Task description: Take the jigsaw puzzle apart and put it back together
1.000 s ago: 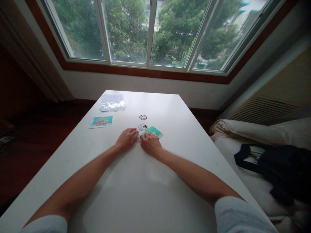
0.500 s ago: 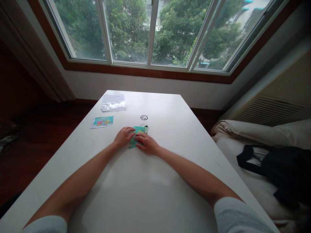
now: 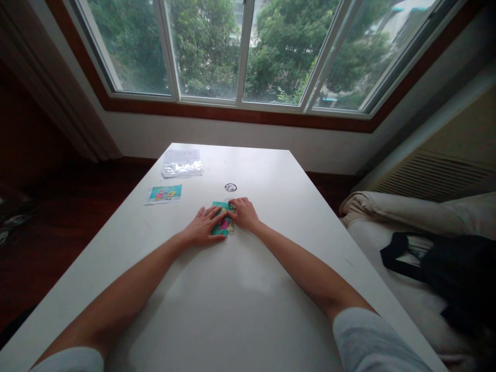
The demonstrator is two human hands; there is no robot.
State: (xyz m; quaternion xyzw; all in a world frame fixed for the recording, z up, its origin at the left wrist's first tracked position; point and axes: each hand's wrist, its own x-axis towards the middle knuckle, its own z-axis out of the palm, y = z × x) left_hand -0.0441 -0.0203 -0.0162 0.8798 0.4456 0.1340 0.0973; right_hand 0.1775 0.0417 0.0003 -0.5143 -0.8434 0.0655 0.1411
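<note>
A small jigsaw puzzle (image 3: 225, 227) with a teal, pink and yellow cartoon picture lies flat on the white table (image 3: 232, 299). Over its left part my left hand (image 3: 203, 226) rests with fingers spread, pressing it down and hiding some of the picture. At the upper right corner of the puzzle is my right hand (image 3: 245, 213), its thumb and fingertips closed around a small puzzle piece (image 3: 232, 207) that is mostly covered. The puzzle's right edge is knobbed and uneven.
To the left lies a picture card (image 3: 166, 193) with matching cartoon figures. Behind it is a clear plastic bag (image 3: 182, 164). A round cable hole (image 3: 230, 187) sits beyond the puzzle. Dark clothing (image 3: 457, 274) lies on a pale sofa (image 3: 364, 227) at the right.
My right hand has moved off the puzzle's middle to its upper right corner. My left hand has spread flatter over the puzzle, which has turned slightly and now shows more pink.
</note>
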